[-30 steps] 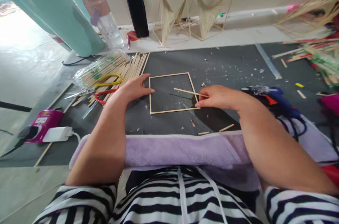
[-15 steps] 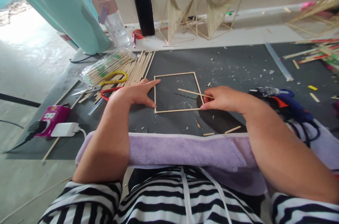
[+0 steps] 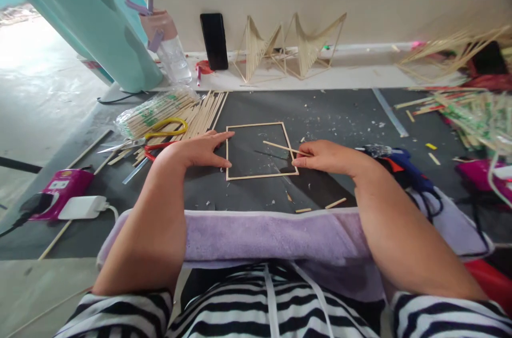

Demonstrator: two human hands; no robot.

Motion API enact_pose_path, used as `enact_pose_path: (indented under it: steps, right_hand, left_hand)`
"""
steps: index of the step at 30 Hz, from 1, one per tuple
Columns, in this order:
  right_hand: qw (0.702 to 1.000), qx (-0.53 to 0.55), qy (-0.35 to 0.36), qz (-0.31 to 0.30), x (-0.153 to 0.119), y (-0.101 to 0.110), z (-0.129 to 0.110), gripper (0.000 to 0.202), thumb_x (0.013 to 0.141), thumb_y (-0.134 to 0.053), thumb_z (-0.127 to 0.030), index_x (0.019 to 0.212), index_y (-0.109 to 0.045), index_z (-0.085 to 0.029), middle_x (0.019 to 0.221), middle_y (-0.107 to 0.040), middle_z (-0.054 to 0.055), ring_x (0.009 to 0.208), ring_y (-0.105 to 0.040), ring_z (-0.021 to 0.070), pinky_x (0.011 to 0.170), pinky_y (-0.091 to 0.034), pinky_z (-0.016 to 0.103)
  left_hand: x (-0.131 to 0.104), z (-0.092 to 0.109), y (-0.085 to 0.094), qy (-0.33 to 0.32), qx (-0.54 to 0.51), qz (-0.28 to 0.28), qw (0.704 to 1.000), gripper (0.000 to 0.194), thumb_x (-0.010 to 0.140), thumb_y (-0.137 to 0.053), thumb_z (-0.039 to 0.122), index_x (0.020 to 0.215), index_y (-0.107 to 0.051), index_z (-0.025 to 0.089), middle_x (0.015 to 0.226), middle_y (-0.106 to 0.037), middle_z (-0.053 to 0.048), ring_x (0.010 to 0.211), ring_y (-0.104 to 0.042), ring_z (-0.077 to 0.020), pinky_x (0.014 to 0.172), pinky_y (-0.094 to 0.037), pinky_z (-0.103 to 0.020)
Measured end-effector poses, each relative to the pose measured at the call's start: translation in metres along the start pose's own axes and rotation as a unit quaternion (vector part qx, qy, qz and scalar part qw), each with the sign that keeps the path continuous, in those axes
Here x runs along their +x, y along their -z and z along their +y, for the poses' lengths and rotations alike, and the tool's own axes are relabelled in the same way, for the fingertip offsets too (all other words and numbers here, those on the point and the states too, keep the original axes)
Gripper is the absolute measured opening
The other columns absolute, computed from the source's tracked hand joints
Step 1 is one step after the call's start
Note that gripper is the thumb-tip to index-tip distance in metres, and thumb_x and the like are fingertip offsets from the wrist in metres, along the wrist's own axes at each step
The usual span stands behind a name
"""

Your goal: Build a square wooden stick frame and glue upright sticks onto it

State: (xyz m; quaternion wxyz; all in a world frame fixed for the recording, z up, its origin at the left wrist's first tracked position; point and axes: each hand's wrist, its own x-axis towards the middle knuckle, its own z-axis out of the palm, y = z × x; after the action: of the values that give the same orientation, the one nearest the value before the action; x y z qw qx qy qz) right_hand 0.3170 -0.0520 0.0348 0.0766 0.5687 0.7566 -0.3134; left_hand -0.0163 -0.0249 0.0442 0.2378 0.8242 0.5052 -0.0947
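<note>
A square frame of thin wooden sticks (image 3: 256, 125) lies flat on the dark grey table top. At its left side my left hand (image 3: 202, 150) rests with thumb and forefinger spread, their tips touching the left stick. My right hand (image 3: 320, 157) is closed at the lower right corner, pinching a loose stick (image 3: 280, 146) that slants over the right side into the square. The right thumb and fingers are also against the frame's right stick. To the left lie scissors (image 3: 166, 127) with yellow and red handles, beside a pile of sticks (image 3: 210, 111).
Behind stand a bottle (image 3: 172, 55), a phone (image 3: 214, 41) and stick models (image 3: 256, 53). A glue gun (image 3: 404, 162) lies right, near more sticks (image 3: 464, 114). A purple power socket (image 3: 66, 188) sits left; a lilac cloth (image 3: 272, 231) covers the near edge.
The camera view has shifted, so the table scene sits lower and further left. The right hand still pinches the stick, and the frame's lower right corner shows more fully.
</note>
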Motion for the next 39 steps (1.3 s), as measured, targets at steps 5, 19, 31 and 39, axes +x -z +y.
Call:
enact_pose_path:
  steps: [5,19,31,39]
  right_hand:
    - [0.998,0.013,0.004,0.059,0.004,-0.004,0.003,0.032,0.094,-0.046,-0.045,0.074,-0.054,-0.022,0.073,-0.062,0.002,0.067,-0.053,0.0156,0.062,-0.036,0.028]
    - [0.970,-0.044,0.111,0.210,-0.008,0.000,-0.054,0.025,0.090,-0.053,-0.034,0.088,-0.076,-0.023,0.087,-0.076,0.004,0.082,-0.066,0.0199,0.073,-0.044,0.030]
    - [0.841,0.078,-0.069,0.530,-0.106,0.034,0.043,0.039,0.088,-0.052,-0.027,0.121,-0.068,-0.017,0.095,-0.074,0.007,0.087,-0.070,0.0204,0.086,-0.053,0.035]
    - [0.891,-0.004,-0.296,0.345,-0.111,-0.001,0.131,0.029,0.072,-0.069,-0.030,0.097,-0.067,-0.015,0.095,-0.072,0.012,0.088,-0.067,0.0230,0.080,-0.050,0.032]
  left_hand:
    - [0.004,0.021,-0.004,0.031,0.000,0.301,0.953,0.047,0.090,-0.058,0.029,0.135,-0.064,0.016,0.125,-0.064,-0.013,0.115,-0.062,-0.0261,0.104,-0.047,-0.037]
    - [0.006,0.087,-0.030,-0.140,0.125,0.260,0.947,0.028,0.093,-0.045,0.011,0.099,-0.071,0.017,0.103,-0.071,-0.011,0.099,-0.067,-0.0231,0.080,-0.050,-0.031]
    - [0.000,0.065,-0.008,-0.027,-0.098,0.355,0.929,0.026,0.099,-0.038,0.034,0.107,-0.060,0.022,0.072,-0.065,-0.003,0.064,-0.057,-0.0163,0.066,-0.039,-0.027]
    - [0.011,0.049,-0.014,-0.054,-0.153,0.408,0.898,0.016,0.096,-0.042,0.036,0.096,-0.055,0.025,0.073,-0.066,-0.001,0.065,-0.058,-0.0155,0.068,-0.041,-0.026]
